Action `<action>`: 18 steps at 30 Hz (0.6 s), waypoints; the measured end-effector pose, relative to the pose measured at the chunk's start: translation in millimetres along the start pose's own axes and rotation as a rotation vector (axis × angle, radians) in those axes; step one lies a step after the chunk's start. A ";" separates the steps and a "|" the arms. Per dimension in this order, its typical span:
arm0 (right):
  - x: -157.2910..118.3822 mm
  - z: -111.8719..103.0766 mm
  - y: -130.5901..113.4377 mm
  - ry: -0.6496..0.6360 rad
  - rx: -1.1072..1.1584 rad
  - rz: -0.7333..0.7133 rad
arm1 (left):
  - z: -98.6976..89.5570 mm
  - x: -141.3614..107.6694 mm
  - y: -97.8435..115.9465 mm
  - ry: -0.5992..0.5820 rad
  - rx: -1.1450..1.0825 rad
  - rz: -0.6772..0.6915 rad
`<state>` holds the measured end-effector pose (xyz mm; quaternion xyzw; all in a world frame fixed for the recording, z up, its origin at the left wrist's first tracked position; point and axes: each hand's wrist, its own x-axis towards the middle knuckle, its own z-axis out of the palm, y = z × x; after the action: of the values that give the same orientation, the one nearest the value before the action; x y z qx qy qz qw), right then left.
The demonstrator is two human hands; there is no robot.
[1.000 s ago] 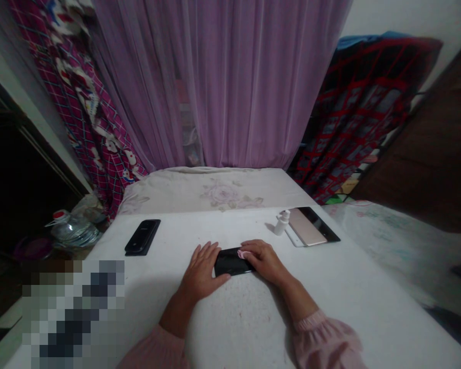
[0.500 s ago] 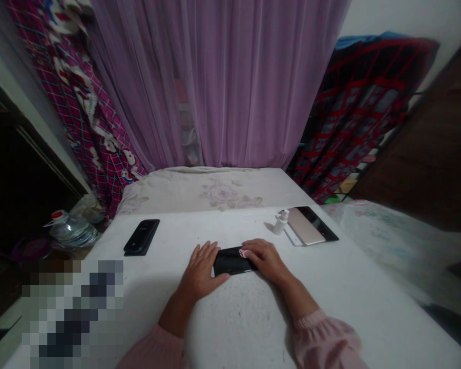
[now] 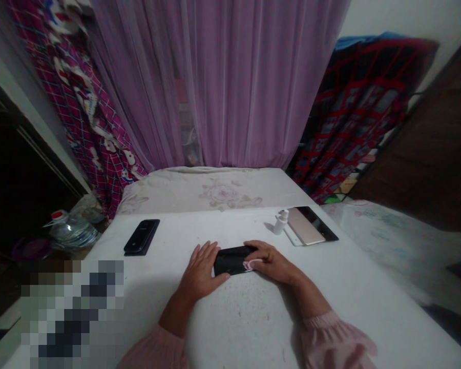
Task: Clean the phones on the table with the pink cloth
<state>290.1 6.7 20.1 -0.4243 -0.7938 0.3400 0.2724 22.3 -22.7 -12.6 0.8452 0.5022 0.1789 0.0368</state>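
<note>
Keeping the black phone (image 3: 230, 261) flat on the white counter (image 3: 234, 328) seems wise: the left hand (image 3: 200, 274), thumb spread wide, should hold its left end firmly. The right hand (image 3: 275, 264) has fingers pinching a pink cloth (image 3: 249, 265) on it; soft rubs look best.

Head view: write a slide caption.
Left hand on a black phone, right hand holding a pink cloth against it, white spray bottle standing beyond.
</note>
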 end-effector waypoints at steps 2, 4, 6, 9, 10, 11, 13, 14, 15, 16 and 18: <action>-3.6 -4.7 2.6 -0.065 0.045 0.004 | -0.2 0.2 0.2 -0.006 0.000 -0.001; -4.0 -5.0 5.4 -0.064 0.047 0.000 | 0.1 0.1 0.2 -0.006 0.000 -0.003; -1.4 -1.6 7.8 -0.006 0.015 -0.014 | 0.7 -0.1 0.1 -0.002 -0.002 -0.005; 5.2 6.7 8.5 0.127 -0.060 -0.033 | 1.6 -0.6 -0.1 0.006 -0.012 -0.003; 7.6 9.5 7.6 0.164 -0.093 -0.035 | 1.8 -0.7 -0.1 0.009 -0.014 -0.002; 9.7 12.3 6.3 0.195 -0.129 -0.032 | 1.9 -0.8 0.0 0.012 -0.016 -0.001; 13.2 17.4 2.8 0.247 -0.205 -0.004 | 1.5 -0.7 0.4 0.016 -0.013 -0.004; 14.5 19.7 1.2 0.269 -0.237 0.018 | 1.2 -0.5 0.7 0.013 -0.011 -0.003; 15.5 21.6 -0.1 0.288 -0.261 0.038 | 0.9 -0.4 1.0 0.010 -0.010 -0.003; 16.1 23.1 -0.9 0.304 -0.275 0.051 | 0.5 -0.2 1.2 0.007 -0.008 -0.002; 16.0 23.8 -0.9 0.316 -0.277 0.057 | -0.2 0.1 1.8 0.003 -0.007 -0.003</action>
<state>264.6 12.7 8.3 -0.5281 -0.7680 0.1646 0.3228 23.8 -23.5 -11.9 0.8442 0.5028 0.1818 0.0395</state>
